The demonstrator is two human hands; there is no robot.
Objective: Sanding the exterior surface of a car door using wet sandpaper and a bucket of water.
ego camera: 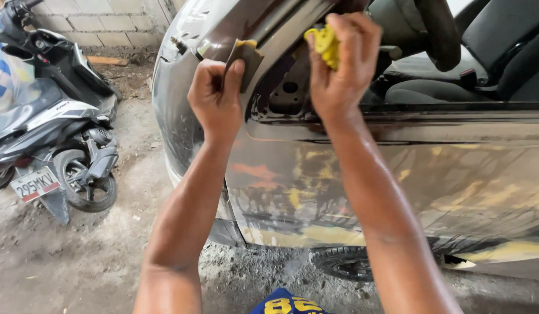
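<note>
Both hands work high on the front pillar of a dark, sanded car body. Left hand is closed around a small grey square of abrasive paper, held flat against the pillar edge just left of the open door frame. Right hand is closed on a crumpled yellow cloth, pressed to the same pillar slightly farther right. Progress, as a judgement: the door panel below shows broad worn patches of yellow and orange undercoat, so much of it appears already rubbed down, while the fender to the left keeps a glossy dark finish and seems yet to be done. Count: two hands, one abrasive sheet, one cloth, one car, one car tyre in view, one grey-and-black scooter parked far left.
</note>
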